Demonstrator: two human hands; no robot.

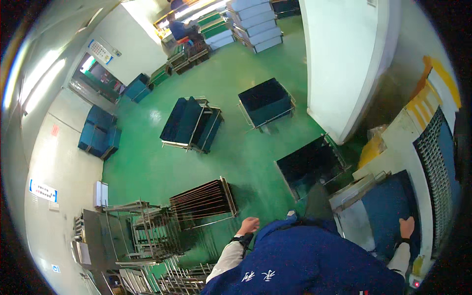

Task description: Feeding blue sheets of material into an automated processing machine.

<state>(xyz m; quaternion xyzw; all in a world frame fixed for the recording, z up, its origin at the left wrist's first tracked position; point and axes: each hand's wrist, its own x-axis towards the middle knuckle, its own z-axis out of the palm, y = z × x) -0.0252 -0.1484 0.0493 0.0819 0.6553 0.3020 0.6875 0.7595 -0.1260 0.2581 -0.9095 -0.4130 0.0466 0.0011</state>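
Observation:
My left hand (250, 225) hangs above the green floor at the left of my body, its fingers curled in with nothing visible in them. At my right side, my right hand (406, 227) lies against a dark blue panel (386, 209) at the machine beside me. Its fingers are bent closed; whether they grip the panel's edge or something small is hidden. Left of that panel is a light grey plate (355, 226). A woven grey mesh strip (435, 169) runs along the machine's far right.
Dark blue bins in metal frames stand on the green floor: one bin (307, 164) ahead, another bin (266, 102) farther off, a bin pair (191, 123) to the left. A striped rack (202, 204) and metal frames (147, 231) are at left. A seated person (181, 29) is far back.

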